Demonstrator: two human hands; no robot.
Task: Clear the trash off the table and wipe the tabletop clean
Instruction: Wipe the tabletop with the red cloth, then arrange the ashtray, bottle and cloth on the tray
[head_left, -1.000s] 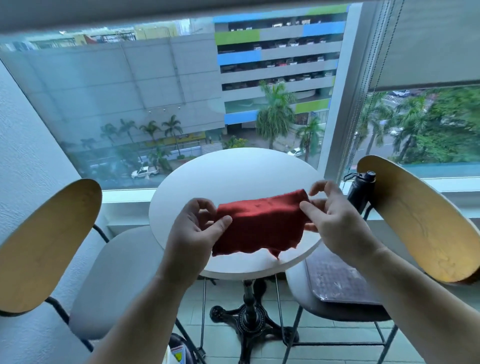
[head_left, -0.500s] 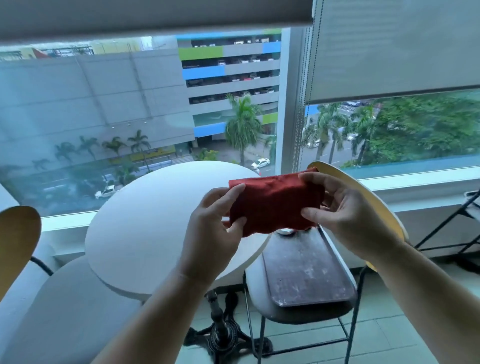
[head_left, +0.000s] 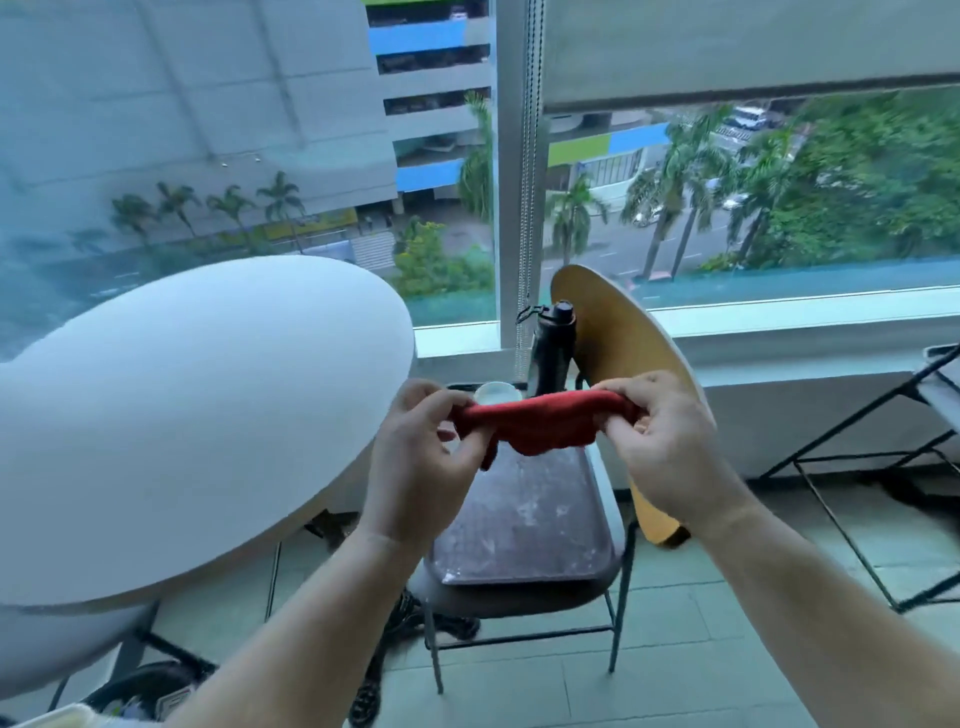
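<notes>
Beside window (head_left: 291, 130), white round table (head_left: 182, 415)

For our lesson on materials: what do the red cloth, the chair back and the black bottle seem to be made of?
Red cloth: soft woven or knit fabric, matte; it sags and bunches between the left hand and right hand.
Chair back: probably bent plywood, smooth yellowish finish, thin curved edge.
Black bottle: likely metal or hard plastic, dark and slightly glossy; the look leaves it open.
</notes>
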